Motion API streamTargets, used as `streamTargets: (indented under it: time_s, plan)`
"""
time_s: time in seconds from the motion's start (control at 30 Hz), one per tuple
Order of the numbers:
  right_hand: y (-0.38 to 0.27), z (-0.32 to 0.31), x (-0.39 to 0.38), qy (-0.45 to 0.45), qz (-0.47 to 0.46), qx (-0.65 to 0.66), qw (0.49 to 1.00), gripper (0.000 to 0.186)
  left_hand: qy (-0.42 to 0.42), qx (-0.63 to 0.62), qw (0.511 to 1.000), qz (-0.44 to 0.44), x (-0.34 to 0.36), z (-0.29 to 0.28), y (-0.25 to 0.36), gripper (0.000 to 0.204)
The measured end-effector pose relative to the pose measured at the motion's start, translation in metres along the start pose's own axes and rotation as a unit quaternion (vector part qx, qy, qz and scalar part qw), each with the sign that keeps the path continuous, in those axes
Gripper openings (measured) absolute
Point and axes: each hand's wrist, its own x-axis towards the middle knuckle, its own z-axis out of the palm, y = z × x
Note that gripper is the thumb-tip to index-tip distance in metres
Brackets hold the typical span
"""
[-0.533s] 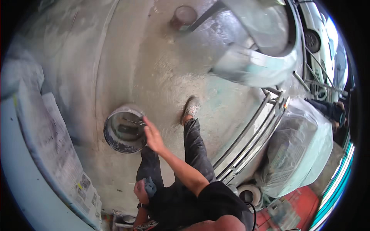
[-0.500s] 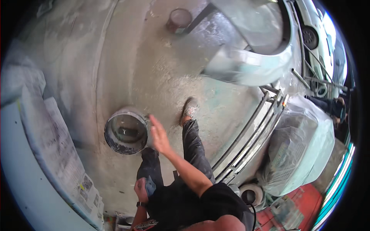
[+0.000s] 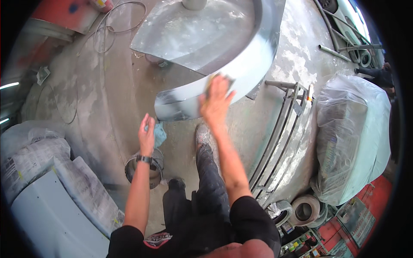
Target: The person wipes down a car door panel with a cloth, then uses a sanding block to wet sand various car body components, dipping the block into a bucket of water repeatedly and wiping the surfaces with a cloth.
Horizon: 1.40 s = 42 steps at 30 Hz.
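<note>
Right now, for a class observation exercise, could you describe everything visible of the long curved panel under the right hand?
The curved panel is a broad, smooth, bent strip, whitish and grey, with dark patches near its left end; whether it is plastic or metal is unclear. It sweeps rightward and up, out of the picture's top edge. The right hand lies over its outer face, with a pad under the fingers. Its support is unclear.
</note>
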Motion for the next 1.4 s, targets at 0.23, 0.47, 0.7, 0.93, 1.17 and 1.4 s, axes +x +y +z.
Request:
streamTargets:
  time_s: [0.23, 0.47, 0.7, 0.93, 1.17, 1.4]
  plan:
    - [0.177, -0.061, 0.186, 0.004, 0.144, 0.064, 0.988, 0.067, -0.066, 0.047, 0.994, -0.078, 0.021, 0.065, 0.010, 0.053]
    - [0.030, -0.026, -0.014, -0.144, -0.072, 0.034, 0.986, 0.075, -0.035, 0.100, 0.991, -0.082, 0.029, 0.044, -0.003, 0.047]
    - [0.164, -0.093, 0.200, -0.044, 0.112, -0.047, 0.992, 0.059, -0.103, 0.072, 0.988, -0.091, 0.028, 0.053, 0.010, 0.045]
    - [0.108, -0.089, 0.126, -0.150, -0.069, -0.017, 0.986, 0.066, -0.079, 0.096, 0.988, -0.094, 0.031, 0.037, 0.012, 0.048]
    - [0.164, -0.100, 0.242, -0.196, -0.063, -0.187, 0.961, 0.052, -0.115, 0.147, 0.976, -0.110, 0.035, 0.034, 0.042, 0.045]
    - [0.192, -0.108, 0.323, -0.232, -0.176, -0.248, 0.924, 0.048, -0.073, 0.098, 0.990, -0.068, 0.037, 0.042, 0.057, 0.038]
